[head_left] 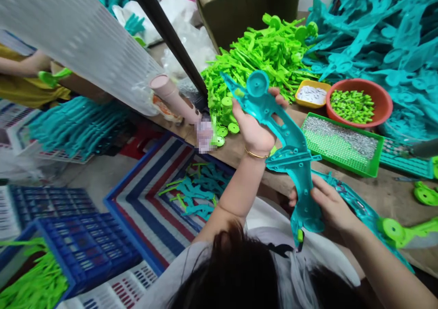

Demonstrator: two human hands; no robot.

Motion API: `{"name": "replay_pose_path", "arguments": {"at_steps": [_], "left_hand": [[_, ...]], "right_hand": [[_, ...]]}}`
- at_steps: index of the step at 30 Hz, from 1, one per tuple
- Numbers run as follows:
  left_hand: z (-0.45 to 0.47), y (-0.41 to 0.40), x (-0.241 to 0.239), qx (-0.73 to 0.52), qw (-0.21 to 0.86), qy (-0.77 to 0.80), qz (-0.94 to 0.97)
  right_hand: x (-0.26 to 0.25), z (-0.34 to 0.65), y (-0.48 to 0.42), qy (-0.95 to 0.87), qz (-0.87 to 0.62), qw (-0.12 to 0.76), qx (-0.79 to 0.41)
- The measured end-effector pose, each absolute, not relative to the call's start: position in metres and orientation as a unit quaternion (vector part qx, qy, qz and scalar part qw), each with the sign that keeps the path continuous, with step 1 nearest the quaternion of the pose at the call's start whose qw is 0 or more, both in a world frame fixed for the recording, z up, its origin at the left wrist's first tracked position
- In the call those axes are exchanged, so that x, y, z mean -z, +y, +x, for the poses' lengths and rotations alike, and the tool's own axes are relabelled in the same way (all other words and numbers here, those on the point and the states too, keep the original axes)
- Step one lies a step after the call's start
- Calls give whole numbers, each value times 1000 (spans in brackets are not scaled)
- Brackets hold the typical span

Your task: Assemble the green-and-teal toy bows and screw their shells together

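The teal piece is up off the bench, at a slant in front of the person's body, ribbed and pegged face to the camera. The left hand wraps its far end, thumb on one side and fingertips round the other; the right hand pinches the near end from the right, fingertips showing past both edges. A small lime part sits at the near tip.

The step in hand looks like steadying or turning the piece, perhaps to check it. Fitting anything to it would call for one hand to let go while the other bears the weight, or for laying it down first. Small parts lie within reach, beyond the right hand: the green tray with silvery bits, the red bowl and the yellow tray.
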State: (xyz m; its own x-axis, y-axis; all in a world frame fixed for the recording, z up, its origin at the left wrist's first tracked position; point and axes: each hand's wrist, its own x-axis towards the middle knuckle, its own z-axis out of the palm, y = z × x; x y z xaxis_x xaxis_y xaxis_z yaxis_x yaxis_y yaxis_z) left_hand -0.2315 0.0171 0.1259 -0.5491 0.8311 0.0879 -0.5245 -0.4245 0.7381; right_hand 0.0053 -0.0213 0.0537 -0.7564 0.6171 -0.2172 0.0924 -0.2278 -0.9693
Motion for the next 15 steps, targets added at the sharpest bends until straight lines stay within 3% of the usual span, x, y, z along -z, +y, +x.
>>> {"name": "replay_pose_path", "arguments": {"at_steps": [2, 5, 9, 12, 15], "left_hand": [[-220, 9, -118, -745, 430, 397, 320], [-199, -6, -103, -665, 434, 453, 406], [-205, -27, -108, -599, 497, 470, 417], [-226, -42, -123, -494, 588, 476, 429], [-242, -56, -125, -359, 676, 506, 398]], "right_hand": [[-58, -4, -27, -596, -347, 233, -686], [-74, -23, -23, -711, -378, 319, -499], [-108, -29, -2, -866, -240, 256, -357], [-134, -10, 26, -901, -308, 271, -143], [-143, 17, 49, -937, -293, 159, -100]]}}
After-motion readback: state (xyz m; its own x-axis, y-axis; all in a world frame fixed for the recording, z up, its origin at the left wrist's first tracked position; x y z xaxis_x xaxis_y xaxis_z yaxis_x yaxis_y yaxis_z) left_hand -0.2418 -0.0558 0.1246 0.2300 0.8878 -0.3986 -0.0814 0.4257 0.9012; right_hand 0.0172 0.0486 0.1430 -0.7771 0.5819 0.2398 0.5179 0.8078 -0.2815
